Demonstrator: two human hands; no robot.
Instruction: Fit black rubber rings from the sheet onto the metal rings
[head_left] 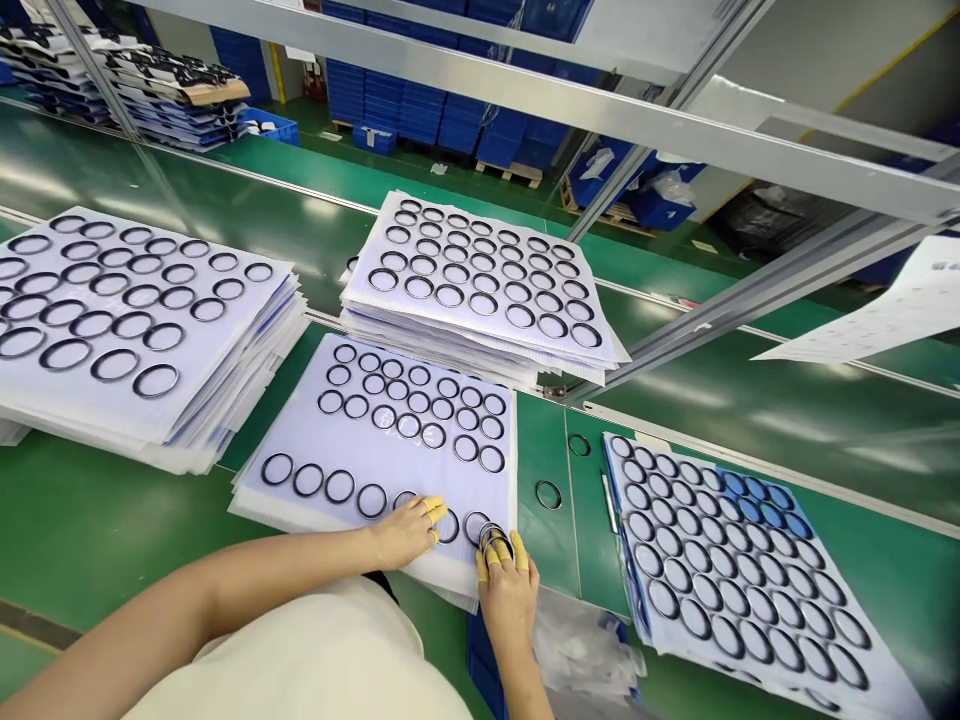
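Observation:
A white foam sheet (pixel 337 445) lies on the green belt in front of me, set with rows of thin black rings. My left hand (pixel 405 530), its fingertips in yellow finger cots, rests flat on the sheet's near edge and holds nothing I can see. Just to the right, my right hand (pixel 508 590) pinches a small bunch of black rings (pixel 495 543) at the sheet's edge. A loose black ring (pixel 548 494) lies on the belt right of the sheet. Another ring (pixel 578 445) lies farther back.
Stacks of ring-filled sheets (pixel 480 280) (pixel 142 330) stand ahead and left, and another filled sheet (pixel 720 560) lies right, with a pen (pixel 609 500) beside it. A clear plastic bag (pixel 581 650) sits below. Aluminium rails (pixel 600 130) cross overhead; blue crates (pixel 390 100) stand beyond.

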